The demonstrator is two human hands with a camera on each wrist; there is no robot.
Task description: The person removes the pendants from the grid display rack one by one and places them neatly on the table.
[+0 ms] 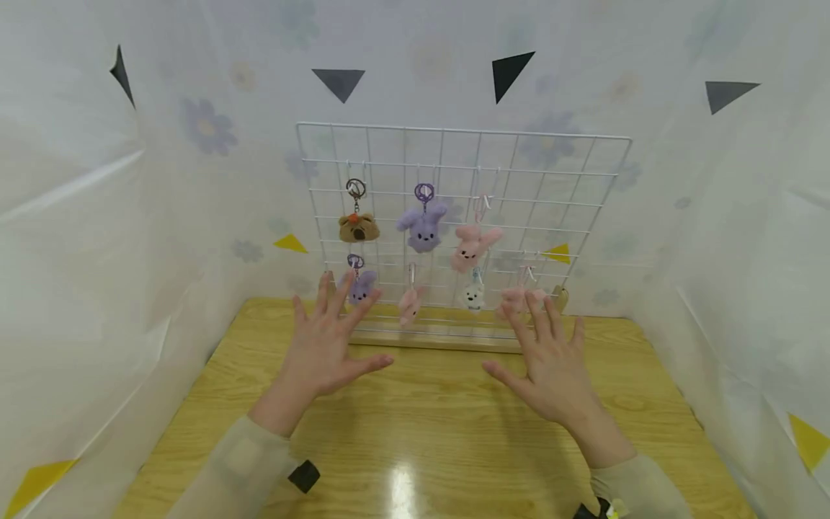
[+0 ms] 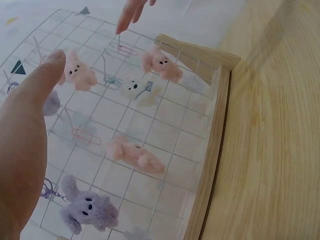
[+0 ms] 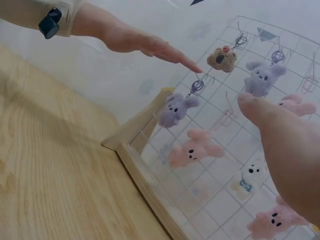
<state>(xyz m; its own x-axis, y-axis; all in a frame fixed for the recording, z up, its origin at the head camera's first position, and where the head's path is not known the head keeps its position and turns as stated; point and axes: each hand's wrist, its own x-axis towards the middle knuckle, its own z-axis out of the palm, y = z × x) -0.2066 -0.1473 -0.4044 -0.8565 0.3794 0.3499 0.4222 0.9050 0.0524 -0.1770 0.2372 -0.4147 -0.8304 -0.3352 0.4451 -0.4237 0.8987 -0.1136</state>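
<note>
My left hand (image 1: 322, 352) is held over the table with its fingers spread, nearest the lower purple bunny keychain (image 1: 360, 288). On the other side my right hand (image 1: 551, 367) spreads its fingers too, overlapping the lower right pink plush keychain (image 1: 512, 303) in the head view. Neither hand holds anything. A white wire grid (image 1: 551, 173) stands upright behind them. Its upper hooks carry a brown bear keychain (image 1: 359, 228), a purple bunny keychain (image 1: 424, 229) and a pink bunny keychain (image 1: 472, 249). Lower hang a small pink plush keychain (image 1: 410, 305) and a white bear keychain (image 1: 473, 296).
The grid sits in a wooden base (image 1: 428, 342) at the back of the wooden table (image 1: 415, 411). Flower-patterned white sheeting (image 1: 428, 94) encloses the table at the back and sides, with black and yellow triangles on it.
</note>
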